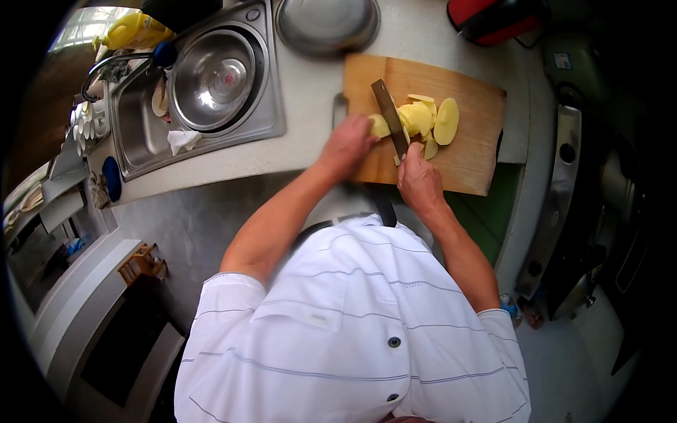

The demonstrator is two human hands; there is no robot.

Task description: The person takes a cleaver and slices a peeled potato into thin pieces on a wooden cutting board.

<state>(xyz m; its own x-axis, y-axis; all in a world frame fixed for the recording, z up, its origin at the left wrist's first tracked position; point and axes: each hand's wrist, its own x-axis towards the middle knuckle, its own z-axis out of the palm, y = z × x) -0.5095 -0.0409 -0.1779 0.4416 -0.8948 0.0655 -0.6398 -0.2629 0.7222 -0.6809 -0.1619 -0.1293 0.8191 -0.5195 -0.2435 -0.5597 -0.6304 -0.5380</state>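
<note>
From the head view, your left hand (349, 146) grips a pale yellow piece (381, 127), likely potato, over the wooden board (476, 116), just left of the blade; your right hand (421, 183) is closed around the knife (386, 109), with slices (446, 121) clustered to its right. Slicing seems in hand, and another cut would call for left fingertips kept clear of the edge.

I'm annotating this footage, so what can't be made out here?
- Knife handle: head view, hidden by the right hand.
- Exact finger placement of the left hand on the yellow piece: head view, blurred.
- Red sticker lettering: head view, too small.
- Red-and-black appliance, far part: head view, cut off by the top edge.
</note>
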